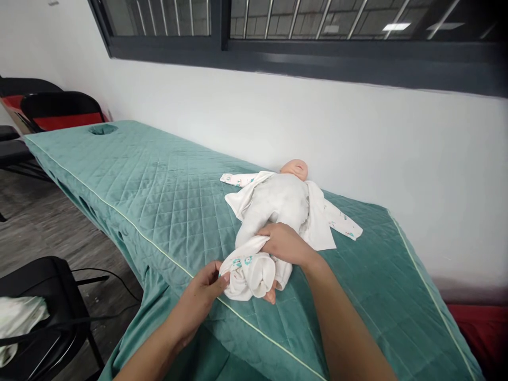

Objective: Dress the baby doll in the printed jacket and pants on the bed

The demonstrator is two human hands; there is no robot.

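A baby doll [273,198] lies on its back on the green quilted bed, head toward the wall. Its body is white cloth, and an open white baby shirt [320,214] with printed sleeves spreads out to both sides. White baby pants [250,272] with a teal print are bunched around the doll's lower legs; one foot [271,293] sticks out below them. My left hand [206,288] pinches the bunched cloth at its left edge. My right hand [283,243] grips the pants' upper edge between the doll's legs; its fingertips are partly hidden.
The green bed cover [159,185] reaches to the white wall, with a face hole [103,129] at its far left end. A black chair [47,275] with white cloth [19,320] on it stands at lower left. More chairs [65,111] are behind, below a barred window.
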